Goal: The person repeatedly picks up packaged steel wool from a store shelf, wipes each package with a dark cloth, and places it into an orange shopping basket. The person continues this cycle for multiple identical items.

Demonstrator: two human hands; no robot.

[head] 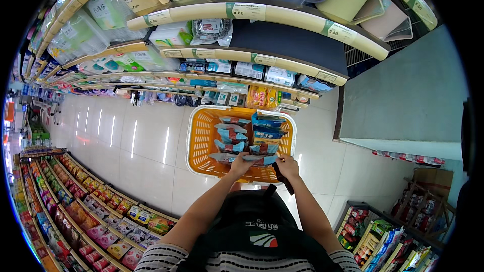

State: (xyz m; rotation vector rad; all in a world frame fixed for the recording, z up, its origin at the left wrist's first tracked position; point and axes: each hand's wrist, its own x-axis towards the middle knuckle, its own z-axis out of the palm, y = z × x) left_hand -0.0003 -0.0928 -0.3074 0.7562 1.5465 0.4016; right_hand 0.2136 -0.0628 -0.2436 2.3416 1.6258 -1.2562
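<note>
An orange plastic shopping basket with a white rim stands before me, with two rows of upright blue snack packets inside. My left hand pinches the left end of a light-blue packet at the near right of the basket. At that packet's right end is my right hand, its fingers on the edge. A dark strap-like object hangs from my right hand, towards the apron. Darker blue packets fill the far right of the basket.
Beyond the basket rise store shelves with plastic mugs, cups and packaged goods. A grey-green pillar stands at right. Racks of bagged snacks run along the lower left, and more snack shelves are at lower right. Tiled floor surrounds the basket.
</note>
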